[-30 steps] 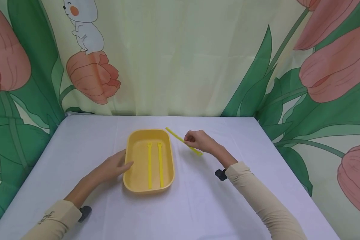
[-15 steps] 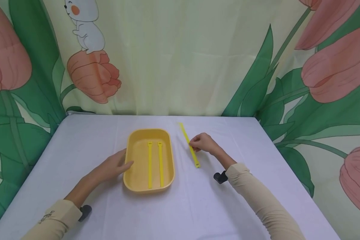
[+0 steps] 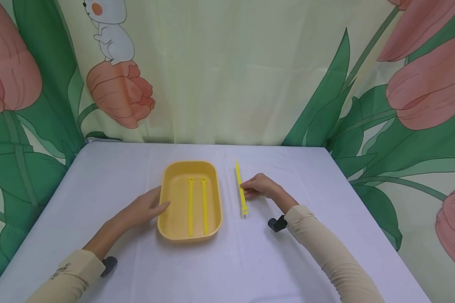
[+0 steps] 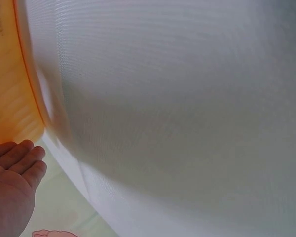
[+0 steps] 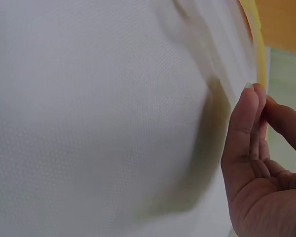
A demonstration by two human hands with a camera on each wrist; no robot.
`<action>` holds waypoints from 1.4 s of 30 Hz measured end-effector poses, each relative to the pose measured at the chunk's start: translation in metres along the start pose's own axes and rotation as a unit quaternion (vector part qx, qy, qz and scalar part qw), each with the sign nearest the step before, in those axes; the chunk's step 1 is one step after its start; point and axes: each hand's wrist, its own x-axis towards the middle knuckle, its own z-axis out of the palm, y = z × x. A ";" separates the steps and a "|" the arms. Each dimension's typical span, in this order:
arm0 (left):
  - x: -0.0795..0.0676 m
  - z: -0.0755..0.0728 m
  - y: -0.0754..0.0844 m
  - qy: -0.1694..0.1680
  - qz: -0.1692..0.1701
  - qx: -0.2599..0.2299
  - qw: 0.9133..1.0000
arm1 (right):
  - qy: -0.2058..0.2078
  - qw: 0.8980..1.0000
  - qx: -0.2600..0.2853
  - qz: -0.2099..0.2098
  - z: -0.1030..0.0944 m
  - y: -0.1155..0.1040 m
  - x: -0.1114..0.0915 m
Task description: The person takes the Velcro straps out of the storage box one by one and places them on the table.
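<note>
A yellow cable tie (image 3: 237, 172), a flat strip with a slotted head, is pinched near its middle between the thumb and fingertips of my right hand (image 3: 263, 186). It stands off the cloth, slotted head toward me, just right of the tray. In the right wrist view, the cable tie (image 5: 259, 47) runs up from the pinch. My left hand (image 3: 145, 207) holds the left side of the yellow tray (image 3: 173, 223), thumb over the rim and fingers outside. Two similar ties, a left one (image 3: 191, 206) and a right one (image 3: 204, 206), lie side by side inside the tray.
A white cloth covers the table (image 3: 212, 271). Behind it hangs a pale curtain (image 3: 220, 75) printed with tulips and a white animal. Each wrist wears a small black camera, the left camera (image 3: 109, 266) and the right camera (image 3: 277, 224).
The cable tie in my right hand has turned from slanting to nearly in line with the tray, its slotted head swinging toward me. The left hand and tray have stayed in place.
</note>
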 end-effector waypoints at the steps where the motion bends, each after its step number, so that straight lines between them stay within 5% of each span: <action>1: 0.000 0.000 0.000 0.000 -0.002 -0.001 1.000 | 0.001 1.000 0.000 0.003 0.001 0.001 0.001; 14: 0.003 0.000 0.000 -0.011 -0.021 -0.003 1.000 | 0.033 0.999 -0.024 0.014 0.010 0.004 0.009; 29: 0.003 0.000 0.001 -0.013 -0.013 -0.007 1.000 | 0.059 0.992 -0.114 0.005 0.010 0.008 0.015; 36: 0.001 -0.002 0.003 -0.010 -0.013 -0.005 1.000 | 0.059 0.987 -0.117 -0.089 0.002 0.005 0.007; 42: 0.001 -0.001 0.002 -0.005 -0.006 0.000 1.000 | 0.082 0.974 -0.087 -0.193 0.000 0.001 0.007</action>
